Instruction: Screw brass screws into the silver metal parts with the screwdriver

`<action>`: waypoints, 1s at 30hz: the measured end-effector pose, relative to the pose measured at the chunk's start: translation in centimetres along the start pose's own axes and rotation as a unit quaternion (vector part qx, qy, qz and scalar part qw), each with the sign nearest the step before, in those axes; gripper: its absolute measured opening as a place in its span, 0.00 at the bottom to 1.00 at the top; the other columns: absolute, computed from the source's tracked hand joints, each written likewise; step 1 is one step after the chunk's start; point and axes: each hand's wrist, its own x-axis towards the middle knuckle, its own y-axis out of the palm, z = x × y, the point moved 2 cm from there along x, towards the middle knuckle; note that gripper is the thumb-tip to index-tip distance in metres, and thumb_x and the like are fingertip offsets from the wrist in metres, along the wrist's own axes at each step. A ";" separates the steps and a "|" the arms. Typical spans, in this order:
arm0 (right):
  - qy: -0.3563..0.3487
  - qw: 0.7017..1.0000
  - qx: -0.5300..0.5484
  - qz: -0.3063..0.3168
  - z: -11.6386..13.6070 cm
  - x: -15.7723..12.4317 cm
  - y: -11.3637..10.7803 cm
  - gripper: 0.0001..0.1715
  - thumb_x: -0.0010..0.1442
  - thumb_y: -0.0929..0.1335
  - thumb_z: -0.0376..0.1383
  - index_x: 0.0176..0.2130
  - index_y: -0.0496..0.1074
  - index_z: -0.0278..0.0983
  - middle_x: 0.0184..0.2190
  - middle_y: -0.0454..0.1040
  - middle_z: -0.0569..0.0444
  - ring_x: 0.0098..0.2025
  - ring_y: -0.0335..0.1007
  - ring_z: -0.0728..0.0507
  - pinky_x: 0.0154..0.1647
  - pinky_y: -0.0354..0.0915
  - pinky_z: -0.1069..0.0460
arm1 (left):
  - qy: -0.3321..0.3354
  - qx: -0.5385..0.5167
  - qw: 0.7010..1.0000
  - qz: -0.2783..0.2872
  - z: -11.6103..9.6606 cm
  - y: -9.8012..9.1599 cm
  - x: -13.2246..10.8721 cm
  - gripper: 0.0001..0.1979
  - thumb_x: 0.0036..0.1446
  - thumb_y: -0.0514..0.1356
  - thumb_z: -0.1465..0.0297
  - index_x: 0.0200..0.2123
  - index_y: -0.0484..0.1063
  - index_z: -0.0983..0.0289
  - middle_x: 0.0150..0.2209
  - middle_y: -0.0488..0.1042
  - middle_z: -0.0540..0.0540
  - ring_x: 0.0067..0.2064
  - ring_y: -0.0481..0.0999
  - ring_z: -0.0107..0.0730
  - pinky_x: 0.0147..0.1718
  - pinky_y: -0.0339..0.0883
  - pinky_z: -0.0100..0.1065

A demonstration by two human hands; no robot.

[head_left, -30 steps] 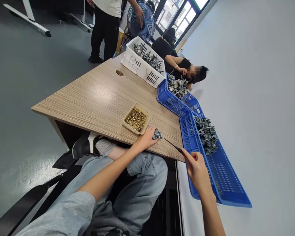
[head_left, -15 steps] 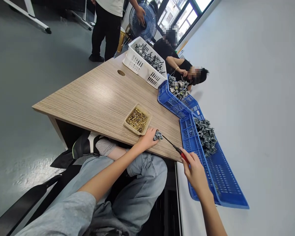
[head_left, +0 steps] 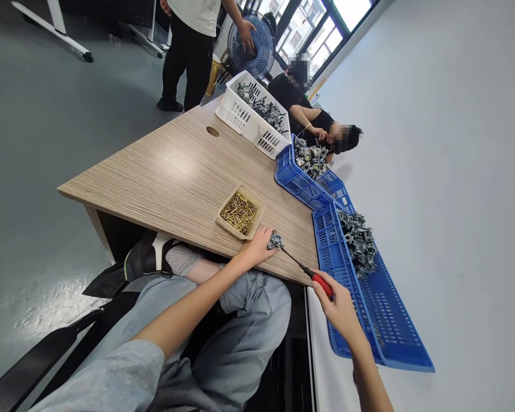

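My left hand [head_left: 260, 247] is closed on a small grey metal fitting [head_left: 275, 240] at the table's near edge. In my right hand [head_left: 338, 303] is a screwdriver [head_left: 321, 284] with a red and black handle. Its thin dark shaft points left, and the tip meets the fitting; whether it sits in a screw is too small to tell. Just beyond my left hand stands a cream plastic tub [head_left: 260, 215] of brass-coloured screws [head_left: 239, 213].
On the wood-grain table [head_left: 163, 166] stand a white crate [head_left: 249, 127] and a blue crate [head_left: 298, 182] of metal parts. A longer blue crate [head_left: 395, 320] with grey fittings [head_left: 359, 243] lies to the right. Across the table are two people; another stands by a fan [head_left: 257, 48].
My right hand has shifted slightly down and turned on the handle, so more of the red grip shows. My left hand still holds the fitting. The whole view has tilted a little.
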 end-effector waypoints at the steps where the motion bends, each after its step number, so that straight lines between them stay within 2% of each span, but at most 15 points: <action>1: 0.001 1.000 0.001 -0.001 -0.1 0.0 0.0 0.24 0.73 0.66 0.49 0.56 0.80 0.37 0.53 0.84 0.43 0.53 0.82 0.34 0.54 0.75 0.44 | 0.002 -0.001 1.000 0.000 0.0 0.0 0.0 0.26 0.60 0.67 0.68 0.60 0.65 0.60 0.59 0.71 0.61 0.65 0.70 0.51 0.67 0.66 0.50; 17: -0.010 1.000 0.000 0.005 -0.1 0.2 0.2 0.24 0.74 0.66 0.49 0.58 0.80 0.38 0.56 0.83 0.43 0.56 0.81 0.34 0.54 0.75 0.44 | 0.009 0.003 1.000 0.003 -0.1 -0.2 0.0 0.26 0.61 0.67 0.66 0.60 0.65 0.61 0.59 0.72 0.62 0.65 0.69 0.52 0.67 0.65 0.51; 28: -0.004 1.000 -0.001 0.018 0.4 0.4 0.2 0.24 0.74 0.65 0.49 0.58 0.77 0.39 0.55 0.82 0.43 0.54 0.81 0.35 0.55 0.74 0.43 | 0.010 -0.002 1.000 -0.005 -0.3 -0.3 0.0 0.25 0.60 0.67 0.67 0.59 0.66 0.60 0.58 0.72 0.61 0.64 0.70 0.52 0.66 0.66 0.51; 30: 0.004 1.000 -0.010 0.017 0.6 0.4 0.1 0.24 0.74 0.65 0.50 0.59 0.76 0.39 0.54 0.82 0.44 0.52 0.81 0.36 0.53 0.74 0.44 | 0.009 -0.004 1.000 -0.006 -0.3 -0.3 0.0 0.25 0.59 0.67 0.68 0.59 0.66 0.60 0.57 0.72 0.61 0.64 0.70 0.52 0.66 0.66 0.52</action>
